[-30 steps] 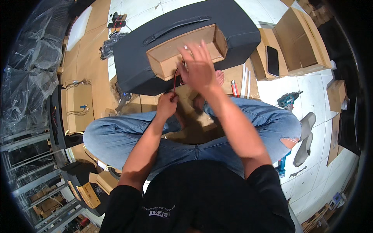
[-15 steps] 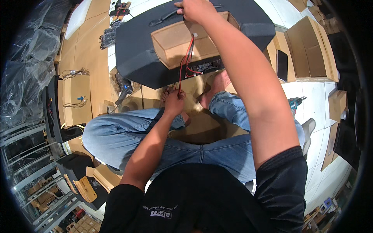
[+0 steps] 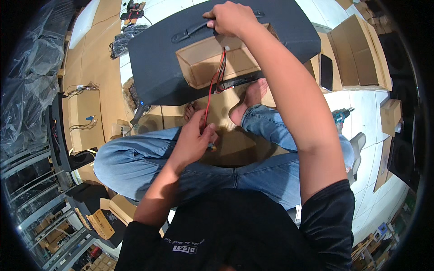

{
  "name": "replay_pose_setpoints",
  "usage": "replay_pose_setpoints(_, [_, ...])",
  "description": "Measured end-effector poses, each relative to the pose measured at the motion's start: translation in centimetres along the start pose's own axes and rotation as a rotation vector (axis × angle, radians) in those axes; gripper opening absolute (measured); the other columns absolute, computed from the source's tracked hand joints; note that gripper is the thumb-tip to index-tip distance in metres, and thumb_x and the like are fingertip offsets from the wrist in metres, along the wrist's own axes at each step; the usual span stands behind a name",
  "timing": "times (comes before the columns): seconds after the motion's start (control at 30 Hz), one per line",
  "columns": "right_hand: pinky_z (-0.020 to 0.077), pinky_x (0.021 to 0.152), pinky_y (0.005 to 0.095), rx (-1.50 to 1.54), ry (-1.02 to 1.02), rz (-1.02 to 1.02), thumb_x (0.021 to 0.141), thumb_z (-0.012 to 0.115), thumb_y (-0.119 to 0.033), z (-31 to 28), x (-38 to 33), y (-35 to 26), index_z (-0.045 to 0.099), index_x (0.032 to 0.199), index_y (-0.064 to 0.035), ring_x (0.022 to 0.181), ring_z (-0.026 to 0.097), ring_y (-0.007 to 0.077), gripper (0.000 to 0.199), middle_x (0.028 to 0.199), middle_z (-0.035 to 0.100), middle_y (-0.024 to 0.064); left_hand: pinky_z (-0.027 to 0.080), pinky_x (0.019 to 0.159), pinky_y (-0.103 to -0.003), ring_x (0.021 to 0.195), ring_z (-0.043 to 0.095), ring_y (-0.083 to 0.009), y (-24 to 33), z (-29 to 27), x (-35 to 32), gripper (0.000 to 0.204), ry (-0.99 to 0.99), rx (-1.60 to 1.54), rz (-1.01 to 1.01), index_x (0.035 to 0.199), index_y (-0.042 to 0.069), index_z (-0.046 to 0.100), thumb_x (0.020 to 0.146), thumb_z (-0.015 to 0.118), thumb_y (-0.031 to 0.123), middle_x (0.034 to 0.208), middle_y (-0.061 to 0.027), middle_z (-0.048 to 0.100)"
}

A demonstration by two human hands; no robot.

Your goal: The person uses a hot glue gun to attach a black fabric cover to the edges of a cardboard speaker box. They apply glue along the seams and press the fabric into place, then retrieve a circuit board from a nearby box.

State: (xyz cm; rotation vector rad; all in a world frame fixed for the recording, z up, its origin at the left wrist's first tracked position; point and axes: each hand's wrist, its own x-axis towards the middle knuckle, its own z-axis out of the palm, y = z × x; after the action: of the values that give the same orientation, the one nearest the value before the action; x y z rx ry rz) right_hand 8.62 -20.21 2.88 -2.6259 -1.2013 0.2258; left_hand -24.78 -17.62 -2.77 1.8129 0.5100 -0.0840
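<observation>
A black speaker cabinet [image 3: 153, 63] stands in front of my feet, with a bare wooden recess [image 3: 203, 63] open on its upper side. My right hand [image 3: 231, 19] is closed round the strap handle [image 3: 192, 31] on that side, beyond the recess. Red and black wires [image 3: 211, 86] come out of the recess and hang over the cabinet's near edge. Between my knees, my left hand [image 3: 192, 142] is closed on the lower length of these wires. A small end piece shows below its fingers, too small to make out.
A teal power drill [image 3: 342, 115] lies on the tiles to the right. Further off stand an open cardboard box [image 3: 359, 54] and a dark phone-like slab [image 3: 326, 72]. At left are a carton with cables [image 3: 83, 122], a dark-handled tool [image 3: 139, 113] and plastic-wrapped parts [image 3: 126, 40].
My left hand has drawn back toward me, stretching the wires out. The cabinet has tipped slightly, so its labelled near face shows less. My right hand stays on the handle.
</observation>
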Motion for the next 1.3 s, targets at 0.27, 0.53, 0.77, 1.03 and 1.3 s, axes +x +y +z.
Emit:
replay_pose_setpoints(0.27, [0.0349, 0.117, 0.0566, 0.006, 0.581, -0.064, 0.101, 0.059, -0.033, 4.9, -5.0, 1.2, 0.061, 0.142, -0.0179, 0.133, 0.055, 0.0340, 0.044, 0.143, 0.060, 0.0159, 0.054, 0.081, -0.034, 0.089, 0.069, -0.0219, 0.7, 0.5, -0.7, 0.058, -0.205, 0.110, -0.066, 0.153, -0.002, 0.036, 0.100, 0.059, 0.003, 0.098, -0.0139, 0.067])
replay_pose_setpoints(0.53, [0.0458, 0.106, 0.0467, 0.704, 0.223, 0.074, 0.091, 0.072, -0.018, 2.7, -27.5, 3.5, 0.068, 0.124, -0.0026, 0.111, 0.066, 0.0392, 0.036, 0.119, 0.070, 0.0196, 0.050, 0.099, -0.041, 0.111, 0.064, -0.0353, -3.1, 6.3, -1.6, 0.066, -0.338, 0.435, 0.019, 0.152, -0.003, 0.033, 0.098, 0.064, 0.016, 0.122, -0.0230, 0.063])
replay_pose_setpoints(0.77, [0.0445, 0.109, 0.0537, 0.343, -0.198, 0.379, 0.089, 0.074, -0.017, 5.0, -33.9, 9.4, 0.066, 0.125, 0.0001, 0.112, 0.064, 0.0425, 0.041, 0.118, 0.069, 0.0224, 0.044, 0.113, -0.046, 0.132, 0.056, -0.0427, 7.7, -2.0, 1.8, 0.068, -0.391, 0.853, -0.069, 0.150, -0.001, 0.045, 0.093, 0.072, 0.023, 0.144, -0.0262, 0.057])
replay_pose_setpoints(1.03, [0.0484, 0.102, 0.0495, 0.622, -0.068, 0.153, 0.088, 0.073, -0.017, 7.0, -30.5, 9.2, 0.064, 0.127, -0.0001, 0.110, 0.063, 0.0448, 0.044, 0.116, 0.068, 0.0240, 0.036, 0.119, -0.045, 0.148, 0.041, -0.0363, 8.1, -15.1, 5.9, 0.083, 0.075, 1.098, 0.035, 0.157, 0.004, 0.038, 0.088, 0.080, 0.022, 0.156, -0.0256, 0.045])
replay_pose_setpoints(1.3, [0.0505, 0.096, 0.0491, 0.558, -0.306, 0.236, 0.088, 0.074, -0.019, 9.6, -30.2, 11.0, 0.063, 0.128, -0.0006, 0.107, 0.064, 0.0436, 0.046, 0.113, 0.068, 0.0243, 0.019, 0.126, -0.051, 0.159, 0.002, -0.0346, 4.1, -18.5, 11.9, 0.158, -0.139, 0.917, 0.015, 0.167, 0.017, 0.000, 0.048, 0.099, 0.046, 0.171, -0.0218, -0.014])
